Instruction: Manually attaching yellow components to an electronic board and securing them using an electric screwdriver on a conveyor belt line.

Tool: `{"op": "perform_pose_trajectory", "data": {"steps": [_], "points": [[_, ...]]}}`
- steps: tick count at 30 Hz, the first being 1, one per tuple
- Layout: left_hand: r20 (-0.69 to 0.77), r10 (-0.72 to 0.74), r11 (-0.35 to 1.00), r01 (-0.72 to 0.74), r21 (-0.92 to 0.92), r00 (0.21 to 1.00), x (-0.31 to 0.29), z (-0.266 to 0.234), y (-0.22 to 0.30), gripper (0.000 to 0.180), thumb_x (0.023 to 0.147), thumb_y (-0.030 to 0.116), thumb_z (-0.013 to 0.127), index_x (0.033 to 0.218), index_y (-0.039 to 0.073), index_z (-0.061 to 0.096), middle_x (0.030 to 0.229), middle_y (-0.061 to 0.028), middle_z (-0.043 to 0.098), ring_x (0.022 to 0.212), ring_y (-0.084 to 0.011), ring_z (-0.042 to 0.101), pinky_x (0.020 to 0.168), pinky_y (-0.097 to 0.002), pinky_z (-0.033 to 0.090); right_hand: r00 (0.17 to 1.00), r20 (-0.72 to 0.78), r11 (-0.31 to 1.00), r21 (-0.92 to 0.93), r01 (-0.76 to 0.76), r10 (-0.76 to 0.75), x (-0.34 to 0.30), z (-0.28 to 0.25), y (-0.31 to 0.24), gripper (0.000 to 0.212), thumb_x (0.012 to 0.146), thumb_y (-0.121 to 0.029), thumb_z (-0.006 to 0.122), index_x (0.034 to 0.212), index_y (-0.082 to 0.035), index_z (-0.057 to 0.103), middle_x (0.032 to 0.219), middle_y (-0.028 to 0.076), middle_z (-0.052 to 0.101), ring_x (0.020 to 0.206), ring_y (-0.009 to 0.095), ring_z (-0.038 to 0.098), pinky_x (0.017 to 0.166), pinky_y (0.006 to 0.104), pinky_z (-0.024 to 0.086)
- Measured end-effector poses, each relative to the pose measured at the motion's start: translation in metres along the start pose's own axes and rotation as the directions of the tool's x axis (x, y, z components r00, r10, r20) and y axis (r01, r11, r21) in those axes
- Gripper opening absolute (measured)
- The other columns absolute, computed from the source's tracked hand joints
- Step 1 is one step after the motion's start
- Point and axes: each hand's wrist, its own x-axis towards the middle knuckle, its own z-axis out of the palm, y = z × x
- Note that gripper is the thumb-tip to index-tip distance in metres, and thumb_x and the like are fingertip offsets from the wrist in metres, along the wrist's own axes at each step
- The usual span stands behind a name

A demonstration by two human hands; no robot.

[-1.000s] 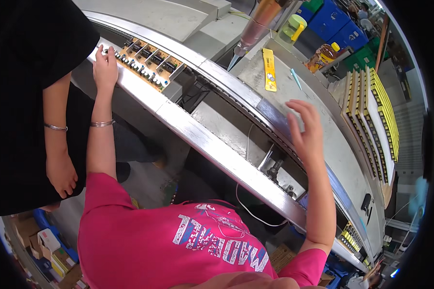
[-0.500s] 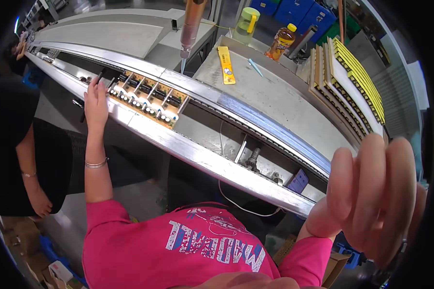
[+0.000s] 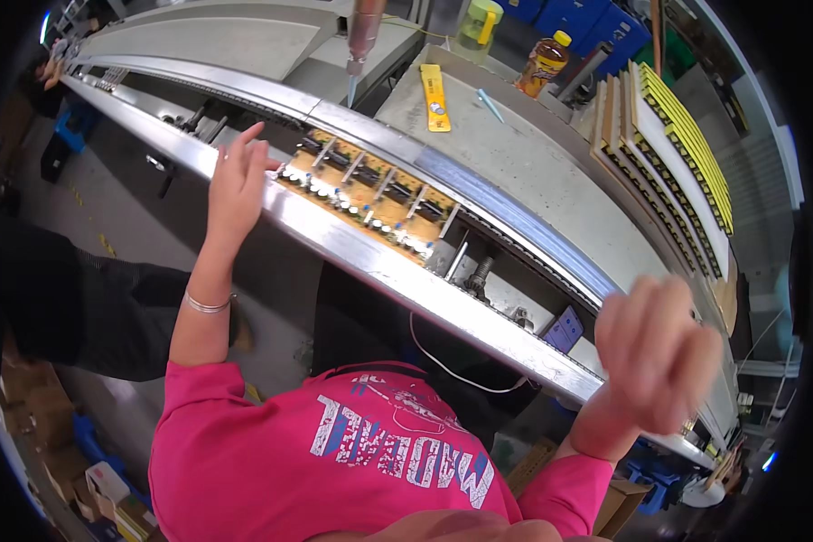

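I see my left hand [image 3: 237, 185] resting on the near metal rail [image 3: 352, 248] of the long belt line. Its fingers are spread flat and apart, and they hold nothing. The fingertips touch the left end of the brown board [image 3: 370, 203]. The board lies flat between the two rails, just in front of me, a bit left of the middle. It has rows of small dark parts and little round bits along its near edge.

My right hand [image 3: 655, 352] is up in the air, close to the camera, above the right part of the near rail. It is blurry. The fingers look curled a little, but I cannot tell if they are shut, and I see nothing in them.

A screwdriver tool [image 3: 363, 41] hangs point down above the far rail, behind the board. On the grey worktop [image 3: 533, 163] past the belt lie a yellow strip [image 3: 434, 97] and a small blue pen [image 3: 490, 105]. A brown bottle [image 3: 542, 61] with a yellow cap stands at the far edge. Stacks of yellow trays [image 3: 677, 154] sit at the right end of the worktop.
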Motion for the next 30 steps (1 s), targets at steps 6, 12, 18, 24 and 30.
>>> {"op": "perform_pose_trajectory", "data": {"steps": [6, 12, 18, 24, 30], "points": [[0.075, 0.058, 0.998, -0.06, 0.026, 0.995, -0.019, 0.017, 0.013, 0.04, 0.106, 0.029, 0.045, 0.135, 0.004, 0.056, 0.082, -0.0027, 0.075, 0.086, -0.0177, 0.069, 0.123, -0.0453, 0.019, 0.865, -0.423, 0.822, -0.366, -0.437, 0.271, -0.054, -0.045, 0.034, 0.018, 0.092, 0.0, 0.053, 0.099, -0.003, 0.07, 0.098, 0.01, 0.066, 0.08, 0.017, 0.056, 0.077, 0.0278, 0.046], [0.105, 0.068, 0.997, -0.071, 0.029, 0.992, -0.029, 0.029, 0.026, 0.039, 0.106, 0.028, 0.046, 0.135, 0.005, 0.057, 0.081, -0.0029, 0.074, 0.09, -0.0178, 0.069, 0.123, -0.0463, 0.021, 0.746, -0.542, 0.576, -0.49, -0.655, 0.387, -0.081, -0.075, 0.075, 0.016, 0.098, -0.004, 0.056, 0.109, -0.001, 0.066, 0.102, 0.006, 0.065, 0.092, 0.013, 0.059, 0.083, 0.0248, 0.046], [0.118, 0.019, 1.0, -0.019, 0.005, 0.993, -0.031, 0.029, 0.031, 0.038, 0.105, 0.027, 0.048, 0.134, 0.006, 0.059, 0.082, -0.0028, 0.075, 0.094, -0.0183, 0.068, 0.122, -0.0464, 0.024, 0.711, -0.545, 0.445, -0.554, -0.703, 0.445, -0.082, -0.077, 0.081, 0.017, 0.099, -0.004, 0.055, 0.111, 0.0, 0.066, 0.1, 0.007, 0.067, 0.092, 0.014, 0.061, 0.086, 0.0245, 0.046], [0.109, -0.004, 1.0, 0.005, -0.01, 0.994, -0.025, 0.024, 0.043, 0.036, 0.104, 0.026, 0.05, 0.133, 0.007, 0.06, 0.082, -0.0024, 0.075, 0.096, -0.0188, 0.068, 0.121, -0.0463, 0.026, 0.7, -0.566, 0.439, -0.545, -0.714, 0.435, -0.077, -0.08, 0.085, 0.016, 0.099, -0.004, 0.056, 0.109, 0.001, 0.067, 0.098, 0.006, 0.067, 0.09, 0.014, 0.061, 0.085, 0.0251, 0.047], [0.127, 0.033, 0.999, -0.038, 0.036, 0.991, -0.024, 0.022, 0.045, 0.035, 0.103, 0.025, 0.051, 0.132, 0.008, 0.061, 0.081, -0.0021, 0.075, 0.096, -0.0192, 0.068, 0.12, -0.0459, 0.028, 0.716, -0.541, 0.346, -0.633, -0.692, 0.442, -0.069, -0.073, 0.085, 0.014, 0.096, -0.003, 0.057, 0.105, 0.001, 0.068, 0.097, 0.006, 0.067, 0.087, 0.017, 0.06, 0.082, 0.0266, 0.046]]}}
